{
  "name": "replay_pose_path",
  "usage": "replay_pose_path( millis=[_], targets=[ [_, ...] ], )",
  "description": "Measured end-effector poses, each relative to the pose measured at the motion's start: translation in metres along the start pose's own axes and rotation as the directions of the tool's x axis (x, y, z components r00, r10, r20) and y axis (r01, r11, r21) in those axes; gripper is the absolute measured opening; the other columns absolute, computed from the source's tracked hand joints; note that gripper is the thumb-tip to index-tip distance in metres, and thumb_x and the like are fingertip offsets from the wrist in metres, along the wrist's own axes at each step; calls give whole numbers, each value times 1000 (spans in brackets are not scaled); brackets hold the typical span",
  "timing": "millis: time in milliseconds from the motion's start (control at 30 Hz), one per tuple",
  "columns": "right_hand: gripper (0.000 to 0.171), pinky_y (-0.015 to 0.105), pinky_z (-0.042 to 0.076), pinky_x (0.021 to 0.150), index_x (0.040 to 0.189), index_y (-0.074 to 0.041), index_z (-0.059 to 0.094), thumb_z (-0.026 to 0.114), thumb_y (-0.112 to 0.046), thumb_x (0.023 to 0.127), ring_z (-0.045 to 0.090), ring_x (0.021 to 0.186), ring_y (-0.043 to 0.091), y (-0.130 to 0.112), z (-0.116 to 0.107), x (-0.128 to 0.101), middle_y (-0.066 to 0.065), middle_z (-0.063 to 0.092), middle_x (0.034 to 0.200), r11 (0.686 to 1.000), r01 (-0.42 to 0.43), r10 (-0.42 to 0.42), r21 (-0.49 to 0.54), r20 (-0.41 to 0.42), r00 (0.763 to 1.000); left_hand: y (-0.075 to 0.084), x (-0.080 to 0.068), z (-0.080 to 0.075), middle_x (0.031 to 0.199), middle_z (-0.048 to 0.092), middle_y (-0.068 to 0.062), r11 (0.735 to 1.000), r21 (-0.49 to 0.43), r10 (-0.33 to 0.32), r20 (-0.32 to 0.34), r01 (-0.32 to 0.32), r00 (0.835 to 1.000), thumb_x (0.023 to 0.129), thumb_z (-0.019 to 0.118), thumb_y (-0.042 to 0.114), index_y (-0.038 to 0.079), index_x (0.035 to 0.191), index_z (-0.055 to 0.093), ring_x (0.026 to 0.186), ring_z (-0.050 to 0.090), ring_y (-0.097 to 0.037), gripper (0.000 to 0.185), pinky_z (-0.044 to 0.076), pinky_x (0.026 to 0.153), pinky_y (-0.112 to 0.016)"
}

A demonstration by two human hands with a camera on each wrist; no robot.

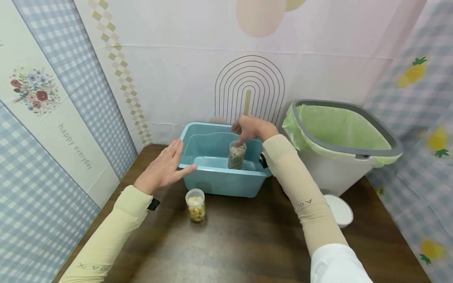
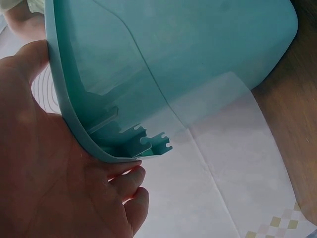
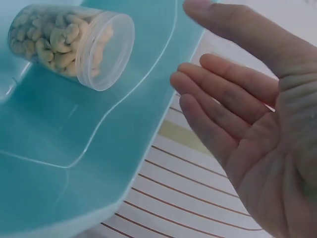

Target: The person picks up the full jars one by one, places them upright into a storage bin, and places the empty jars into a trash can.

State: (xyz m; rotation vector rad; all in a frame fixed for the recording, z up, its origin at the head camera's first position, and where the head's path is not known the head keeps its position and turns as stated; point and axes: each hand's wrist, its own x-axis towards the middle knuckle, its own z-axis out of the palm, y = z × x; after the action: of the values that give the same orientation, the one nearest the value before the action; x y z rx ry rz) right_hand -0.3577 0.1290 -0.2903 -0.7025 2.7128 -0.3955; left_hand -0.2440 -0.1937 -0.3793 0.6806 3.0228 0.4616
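1. Standing upright inside the blue tub (image 1: 226, 182), slightly right of its middle, the jar (image 1: 236, 160) holds small pale pieces behind clear sides in the head view.
2. Above the tub, the right hand (image 1: 253, 127) hangs over the jar, a finger pointing down at it; from here, whether they touch cannot be told.
3. At the tub's left end, the left hand (image 1: 164, 167) has straight fingers, its thumb spread along the front rim. The hands are well apart.
4. In front of the tub, toward its left end, a round second jar (image 1: 196, 210) stands on the brown, wood-grained table (image 1: 230, 243), with pale pieces on top and yellow ones below.
5. Right of the tub stands a bin (image 1: 315, 169) with a pale body, a grey rim and a thin, wrinkled green liner (image 1: 339, 122); a flat white disc (image 1: 341, 212) lies nearer the front, partly behind a cream sleeve (image 1: 301, 184) with lettering only partly legible.
6. Left of the tub, a checked cloth (image 1: 23, 157) reads "happy everyday"; behind the tub, creased white cloth (image 1: 177, 78) carries arched lines.
7. In the left wrist view, the tub's smooth, curved rim lies against the left hand, between thumb and fingers.
8. In the right wrist view, the jar inside the tub shows curved cashews and a translucent, ringed top; the right hand's loosely extended fingers are apart from it.
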Motion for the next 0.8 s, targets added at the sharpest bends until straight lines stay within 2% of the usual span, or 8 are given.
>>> replay_pose_path(
  millis=[267, 567, 600, 800],
  targets=[
    [70, 44, 51, 116, 150, -4, 58, 87, -24, 89, 61, 139, 29, -15, -4, -17, 14, 63, 149, 988, 150, -150, -45, 8, 989, 2, 4, 0, 177, 3, -25, 1000, 4, -13, 4, 13, 1000, 105, 44, 69, -8, 166, 5, 166, 3, -41, 105, 10, 135, -58],
    [71, 42, 53, 115, 148, -2, 60, 89, -26, 88, 64, 136, 28, -52, 4, -42, 13, 65, 149, 944, 309, -307, -111, 38, 951, 2, 4, -1, 177, 0, -24, 1000, -18, -21, 18, 21, 1000, 105, 41, 70, -7, 167, 3, 166, 1, -42, 106, 9, 135, -59],
    [71, 43, 50, 118, 148, -3, 60, 89, -27, 87, 64, 136, 27, -57, 6, -45, 12, 65, 148, 940, 321, -318, -117, 44, 947, 2, 4, -1, 178, 0, -24, 1000, -19, -22, 19, 22, 1000, 105, 41, 70, -7, 167, 3, 166, 1, -42, 106, 9, 135, -59],
    [67, 39, 50, 118, 146, -4, 62, 88, -27, 88, 65, 135, 25, -81, 22, -58, 13, 65, 147, 908, 405, -394, -105, 107, 913, 1, 3, 0, 177, 2, -25, 1000, -21, -14, 15, 14, 1000, 105, 42, 70, -7, 167, 3, 166, 2, -42, 106, 9, 135, -59]
  ],
)
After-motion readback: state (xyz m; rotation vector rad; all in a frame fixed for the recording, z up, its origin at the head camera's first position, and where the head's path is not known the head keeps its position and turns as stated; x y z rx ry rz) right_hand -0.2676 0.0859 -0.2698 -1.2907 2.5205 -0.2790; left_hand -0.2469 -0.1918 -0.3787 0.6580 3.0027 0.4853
